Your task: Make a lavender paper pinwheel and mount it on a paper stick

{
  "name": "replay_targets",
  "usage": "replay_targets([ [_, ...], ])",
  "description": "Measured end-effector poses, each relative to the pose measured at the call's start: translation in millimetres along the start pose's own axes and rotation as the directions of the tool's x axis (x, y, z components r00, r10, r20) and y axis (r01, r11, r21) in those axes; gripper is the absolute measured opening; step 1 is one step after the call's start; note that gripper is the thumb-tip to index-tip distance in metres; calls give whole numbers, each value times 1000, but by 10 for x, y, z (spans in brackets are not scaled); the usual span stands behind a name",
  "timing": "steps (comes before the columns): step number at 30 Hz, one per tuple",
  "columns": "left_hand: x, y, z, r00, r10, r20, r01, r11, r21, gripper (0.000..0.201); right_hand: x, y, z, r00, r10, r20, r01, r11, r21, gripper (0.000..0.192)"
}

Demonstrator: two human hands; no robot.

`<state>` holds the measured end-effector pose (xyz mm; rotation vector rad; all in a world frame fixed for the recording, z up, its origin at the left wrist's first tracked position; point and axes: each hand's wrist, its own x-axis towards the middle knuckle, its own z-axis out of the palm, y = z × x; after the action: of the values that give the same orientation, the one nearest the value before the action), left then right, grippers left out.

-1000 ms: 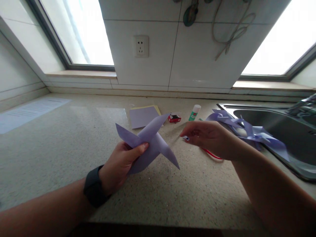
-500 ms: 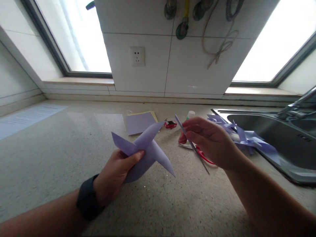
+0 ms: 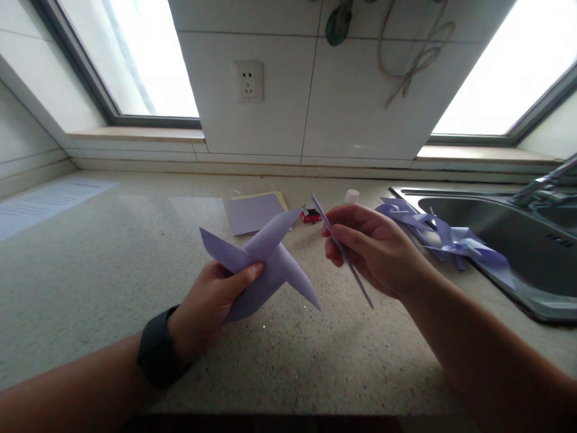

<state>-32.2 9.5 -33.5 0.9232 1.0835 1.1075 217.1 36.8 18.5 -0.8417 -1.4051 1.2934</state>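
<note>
My left hand (image 3: 225, 288) pinches a purple paper pinwheel (image 3: 265, 252) above the counter, its thumb on top near the middle and several blades spreading out. To the right, my right hand (image 3: 374, 246) is closed on a thin purple paper stick (image 3: 340, 249), slanting from upper left to lower right. Stick and pinwheel are apart. Behind them lie a stack of purple and yellow paper sheets (image 3: 255, 213) and a small red box (image 3: 310, 214). A white cap (image 3: 351, 196) shows behind my right hand, the rest of its container mostly hidden.
Finished-looking purple paper pinwheels (image 3: 451, 240) lie at the right, partly over the rim of the steel sink (image 3: 532, 313). A faucet (image 3: 541, 183) stands there. Printed paper (image 3: 49, 201) lies at the left. The wall behind has a socket (image 3: 249, 82).
The view has tilted down slightly. My right hand has moved a little left with the stick, closer to the pinwheel. The red-handled scissors behind that hand are now out of sight.
</note>
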Motion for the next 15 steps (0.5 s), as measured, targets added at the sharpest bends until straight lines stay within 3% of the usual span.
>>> replay_targets([
  [3,-16,47,34,999,-20,-28,19,999,-32,33,60,117,-17,992,97,-79,-100,994,-36,19],
  [5,-25,66,47,999,-25,-38,23,998,-59,35,101,243,-36,978,181,-98,-198,960,-199,10],
  [7,-30,71,46,998,-27,-49,24,997,-72,36,138,381,-58,976,187,-107,-214,899,-382,5],
  [11,-35,66,26,998,-29,-49,26,997,-68,36,170,521,-98,989,113,-96,-148,794,-589,10],
  [15,-33,60,12,998,-30,-49,27,998,-56,33,116,341,-130,993,61,100,32,681,-732,21],
])
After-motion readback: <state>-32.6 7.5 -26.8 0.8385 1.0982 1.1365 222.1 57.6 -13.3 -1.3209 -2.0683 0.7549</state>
